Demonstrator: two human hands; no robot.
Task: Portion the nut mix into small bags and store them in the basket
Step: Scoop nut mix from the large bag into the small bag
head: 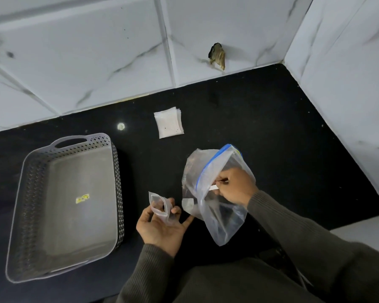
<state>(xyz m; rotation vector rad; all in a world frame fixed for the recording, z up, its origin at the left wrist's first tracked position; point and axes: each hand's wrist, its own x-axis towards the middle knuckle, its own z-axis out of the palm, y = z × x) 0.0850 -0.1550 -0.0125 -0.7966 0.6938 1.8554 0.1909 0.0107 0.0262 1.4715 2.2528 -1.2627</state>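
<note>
Pinching left hand: fingers curl round small clear plastic bag, mouth open.
Right hand: at mouth of large clear blue-zip bag, gripping white item, unidentifiable.
Bag contents: hard to make out.
Grey perforated plastic basket: left, apart.
Stack of flat small bags: farthest, near wall.

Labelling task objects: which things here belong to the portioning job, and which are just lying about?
Job:
big zip bag, right hand pinching a white strip at its mouth
small bag, held in left hand
stack of small bags
basket

Lying about:
hole in wall tile
sticker in basket
</note>
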